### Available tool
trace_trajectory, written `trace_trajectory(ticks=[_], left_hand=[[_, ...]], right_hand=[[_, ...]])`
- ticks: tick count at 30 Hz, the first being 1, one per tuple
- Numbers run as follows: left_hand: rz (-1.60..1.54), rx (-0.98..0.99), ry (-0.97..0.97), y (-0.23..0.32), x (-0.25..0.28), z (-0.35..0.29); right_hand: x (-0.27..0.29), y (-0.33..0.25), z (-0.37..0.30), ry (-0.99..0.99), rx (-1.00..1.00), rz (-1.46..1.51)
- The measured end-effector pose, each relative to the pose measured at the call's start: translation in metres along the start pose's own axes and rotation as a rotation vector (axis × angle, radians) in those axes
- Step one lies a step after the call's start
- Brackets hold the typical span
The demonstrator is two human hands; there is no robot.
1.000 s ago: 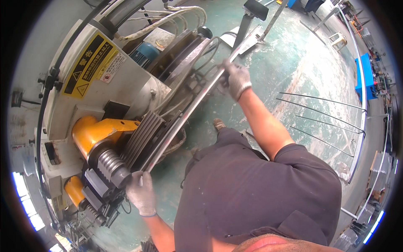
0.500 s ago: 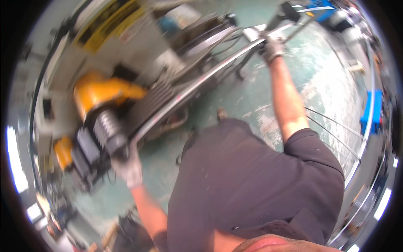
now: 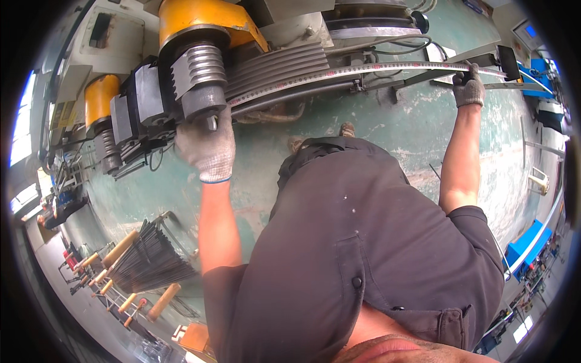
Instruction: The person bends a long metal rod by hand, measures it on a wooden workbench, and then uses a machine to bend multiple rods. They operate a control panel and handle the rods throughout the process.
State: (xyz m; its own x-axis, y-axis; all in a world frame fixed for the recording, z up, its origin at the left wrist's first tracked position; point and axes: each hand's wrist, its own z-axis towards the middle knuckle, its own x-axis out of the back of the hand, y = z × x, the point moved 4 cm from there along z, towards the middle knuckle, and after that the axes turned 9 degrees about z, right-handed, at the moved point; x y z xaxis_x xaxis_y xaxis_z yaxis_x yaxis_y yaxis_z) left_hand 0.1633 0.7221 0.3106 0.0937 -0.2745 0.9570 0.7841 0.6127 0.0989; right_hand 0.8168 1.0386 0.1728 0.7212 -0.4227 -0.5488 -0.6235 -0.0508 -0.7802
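A long pale measuring tape (image 3: 375,67) with printed markings runs nearly level across the front of a machine. My left hand (image 3: 209,148), in a whitish knit glove, is closed at the tape's left end, against the ridged steel roller die (image 3: 203,78). The die hides part of its fingers. At the far right my right hand (image 3: 469,89), gloved too, has its fingers bent round the tape near a dark upright plate (image 3: 508,63). Behind the tape's left half lies a grey ribbed cover (image 3: 284,63); a threaded rod (image 3: 296,97) runs below it.
Orange machine housings (image 3: 200,18) stand at upper left, with a second ridged die (image 3: 108,148) further left. A rack with a bundle of thin dark rods (image 3: 148,260) is at lower left. Blue equipment (image 3: 528,248) stands right. The floor (image 3: 363,133) is worn green.
The view has turned and sharpened, so the tape now runs nearly level instead of slanting. My hands are still at either end of it, the left one now beside the ridged die.
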Motion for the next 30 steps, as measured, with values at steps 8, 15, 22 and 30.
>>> trace_trajectory(ticks=[8, 15, 22, 30], left_hand=[[0.007, -0.064, 0.110, -0.003, -0.006, 0.001], [0.018, 0.028, 0.096, -0.004, -0.006, -0.001], [0.018, -0.005, 0.116, -0.005, -0.010, 0.001], [0.032, 0.009, 0.121, -0.004, -0.009, 0.000]], right_hand=[[0.008, 0.007, 0.014, -0.030, -0.045, 0.094], [0.020, 0.016, 0.028, -0.100, -0.061, 0.164], [0.021, 0.017, 0.032, -0.153, -0.084, 0.184], [0.023, 0.015, 0.033, -0.136, -0.086, 0.171]])
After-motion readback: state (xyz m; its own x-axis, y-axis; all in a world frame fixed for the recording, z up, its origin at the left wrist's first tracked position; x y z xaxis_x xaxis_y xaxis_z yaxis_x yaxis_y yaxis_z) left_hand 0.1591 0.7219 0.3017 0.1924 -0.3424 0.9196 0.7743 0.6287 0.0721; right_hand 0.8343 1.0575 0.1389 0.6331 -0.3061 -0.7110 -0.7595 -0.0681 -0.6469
